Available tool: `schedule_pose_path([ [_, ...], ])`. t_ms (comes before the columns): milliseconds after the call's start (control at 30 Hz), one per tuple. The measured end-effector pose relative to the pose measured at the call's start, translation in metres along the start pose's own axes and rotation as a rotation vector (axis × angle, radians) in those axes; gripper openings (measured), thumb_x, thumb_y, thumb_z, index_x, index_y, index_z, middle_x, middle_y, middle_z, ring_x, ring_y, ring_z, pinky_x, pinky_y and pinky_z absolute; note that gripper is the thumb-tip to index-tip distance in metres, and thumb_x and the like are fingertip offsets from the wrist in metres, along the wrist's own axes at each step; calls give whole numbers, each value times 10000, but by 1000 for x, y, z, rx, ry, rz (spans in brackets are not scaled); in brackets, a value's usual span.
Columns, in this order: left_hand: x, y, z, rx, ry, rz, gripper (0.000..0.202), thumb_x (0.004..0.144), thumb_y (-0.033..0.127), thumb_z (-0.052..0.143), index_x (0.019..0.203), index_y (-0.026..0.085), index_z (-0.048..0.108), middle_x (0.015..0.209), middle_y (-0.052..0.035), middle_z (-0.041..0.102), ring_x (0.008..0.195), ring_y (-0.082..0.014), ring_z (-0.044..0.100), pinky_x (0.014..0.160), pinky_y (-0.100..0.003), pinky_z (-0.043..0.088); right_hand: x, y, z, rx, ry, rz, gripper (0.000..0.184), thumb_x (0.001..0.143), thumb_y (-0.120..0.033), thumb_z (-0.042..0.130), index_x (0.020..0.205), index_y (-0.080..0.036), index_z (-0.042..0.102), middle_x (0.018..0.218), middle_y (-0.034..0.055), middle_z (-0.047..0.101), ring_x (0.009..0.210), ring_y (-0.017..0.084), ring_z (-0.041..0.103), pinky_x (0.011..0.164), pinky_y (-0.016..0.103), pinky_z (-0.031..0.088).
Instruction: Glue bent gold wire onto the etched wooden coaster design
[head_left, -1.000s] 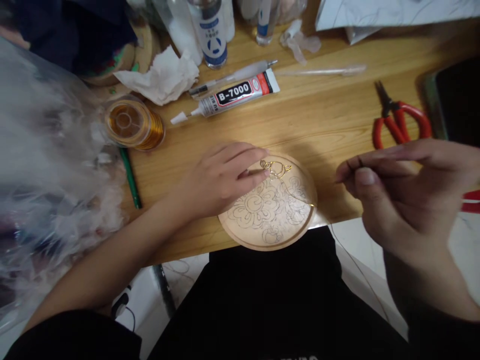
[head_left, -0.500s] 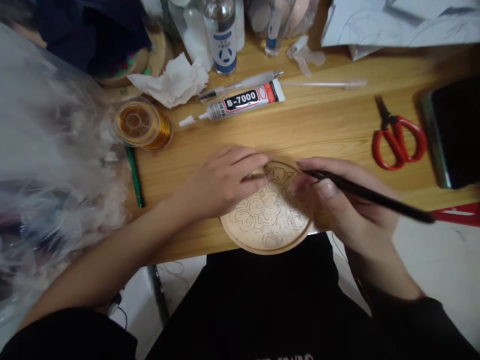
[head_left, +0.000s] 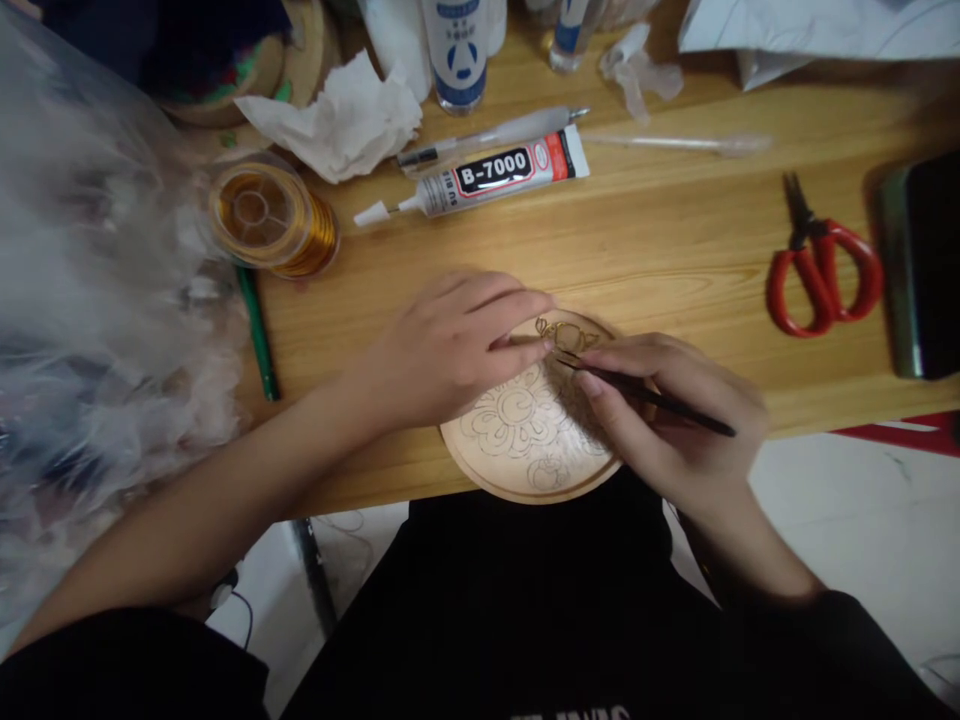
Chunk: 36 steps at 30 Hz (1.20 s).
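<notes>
A round wooden disc with a drawn flower pattern lies at the table's front edge. Bent gold wire sits on its far rim. My left hand rests on the disc's left side, fingers curled and pressing down beside the wire. My right hand is closed on thin black tweezers, whose tip touches the disc right next to the gold wire.
A spool of gold wire and a green pencil lie at left, a B-7000 glue tube and crumpled tissue behind. Red scissors and a dark phone lie right. Clear plastic bags fill the far left.
My right hand came in from the right, down onto the disc, bringing the black tweezers' tip to the gold wire. My left hand stayed in place.
</notes>
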<state>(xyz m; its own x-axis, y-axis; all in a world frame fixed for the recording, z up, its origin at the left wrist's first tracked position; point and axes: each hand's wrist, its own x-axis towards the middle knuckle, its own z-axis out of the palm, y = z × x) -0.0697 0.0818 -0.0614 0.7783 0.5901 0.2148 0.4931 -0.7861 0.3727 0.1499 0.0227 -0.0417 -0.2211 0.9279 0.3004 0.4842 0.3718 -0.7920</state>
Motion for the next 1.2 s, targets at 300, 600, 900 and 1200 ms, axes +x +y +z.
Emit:
schedule_pose_path([
  [300,3,5,-5,-49,-39,-93,337,1065,355,340,1084,223,649,1295,-10,665,1198,-189,614,1011,-397,513,-2,2,3,-15,18,5,306,802,-83,725,1031,-285,718,901,9,756,817,182,710,735,357,620],
  [600,4,3,-5,-106,-94,-112,376,1065,350,287,1096,217,637,1331,-12,635,1228,-204,591,1025,-448,503,-2,5,4,-5,16,-18,299,797,-78,725,1037,-256,723,917,18,761,821,174,716,764,351,618],
  [900,5,6,-10,37,-170,-74,398,1072,336,232,1096,268,623,1380,33,609,1288,-167,563,1036,-413,506,-3,6,4,-15,17,-29,319,793,-72,728,1041,-273,718,921,24,764,817,192,720,747,371,624],
  [1200,7,8,-15,-157,-132,-121,362,1061,325,288,1049,219,633,1330,1,628,1266,-219,580,1069,-484,477,-4,7,5,-23,16,-8,324,795,-77,726,1039,-290,711,912,2,760,824,182,722,744,347,624],
])
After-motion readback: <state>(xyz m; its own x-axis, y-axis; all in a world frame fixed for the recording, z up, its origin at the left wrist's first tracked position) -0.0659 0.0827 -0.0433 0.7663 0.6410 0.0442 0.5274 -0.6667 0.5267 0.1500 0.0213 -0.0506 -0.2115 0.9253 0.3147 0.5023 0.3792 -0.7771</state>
